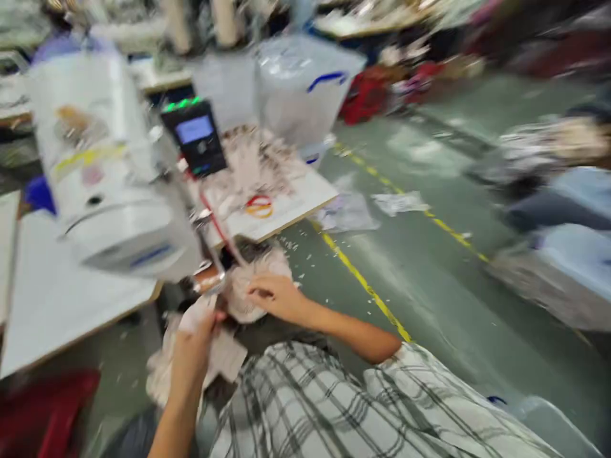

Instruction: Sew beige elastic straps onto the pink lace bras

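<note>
In the head view, my left hand (195, 340) is closed on a pale pink cloth piece (226, 356) just below the sewing machine's needle area. My right hand (279, 296) has its fingers curled at a second bunched part of the pale cloth (243, 296), to the right of the needle area; its fingertips are partly hidden and blurred. A white sewing machine (128, 229) stands at the left, its head over the cloth. From near the control panel (198, 137), a narrow pink strip (222, 226) runs down to the cloth by my right hand.
Red and orange scissors (259, 206) lie on the white table (300, 200) beside a heap of pale pieces (258, 159). Behind stands a translucent bin (305, 89). Yellow tape (353, 270) and scraps mark the green floor. Folded clothes (568, 248) are at the right, a red chair (52, 407) at lower left.
</note>
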The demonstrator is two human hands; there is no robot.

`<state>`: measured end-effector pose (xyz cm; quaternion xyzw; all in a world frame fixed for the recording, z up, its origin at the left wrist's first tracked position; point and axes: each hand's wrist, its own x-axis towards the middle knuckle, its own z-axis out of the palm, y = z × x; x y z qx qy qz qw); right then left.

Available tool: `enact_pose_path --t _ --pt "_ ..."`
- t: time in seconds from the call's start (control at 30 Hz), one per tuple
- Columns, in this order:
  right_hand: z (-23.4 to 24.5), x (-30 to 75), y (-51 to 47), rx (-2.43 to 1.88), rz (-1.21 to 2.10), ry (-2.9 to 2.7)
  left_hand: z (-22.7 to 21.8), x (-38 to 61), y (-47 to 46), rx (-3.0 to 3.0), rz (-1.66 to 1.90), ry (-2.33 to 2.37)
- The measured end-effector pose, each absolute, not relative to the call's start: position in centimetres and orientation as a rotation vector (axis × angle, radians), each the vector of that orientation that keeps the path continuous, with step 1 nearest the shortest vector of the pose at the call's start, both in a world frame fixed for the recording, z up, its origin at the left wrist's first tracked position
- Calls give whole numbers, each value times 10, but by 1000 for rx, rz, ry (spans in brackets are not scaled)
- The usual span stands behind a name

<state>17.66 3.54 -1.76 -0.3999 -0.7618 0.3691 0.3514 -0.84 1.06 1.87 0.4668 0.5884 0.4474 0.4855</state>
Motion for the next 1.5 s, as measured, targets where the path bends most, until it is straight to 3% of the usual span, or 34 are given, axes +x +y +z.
enact_pose_path --t 0.2,0.4,0.63,0.93,1.33,1.5 --pt "-22 153 18 -860 800 -1960 -15 -23 -30 601 1269 1462" --pt "-26 134 15 -933 723 -1997 -9 -8 -31 620 1349 1374" --pt "-27 135 18 -1060 942 -1911 -7 -10 -35 895 1175 1585" --pt "-16 146 34 -1008 1270 -2019 -3 -20 -36 1192 1128 1517" --pt "-20 151 33 -1001 1301 -2108 -1 -26 -25 1139 990 1374" --pt "-19 152 33 -1031 1327 -2044 -1 -27 -26 1206 970 1516"
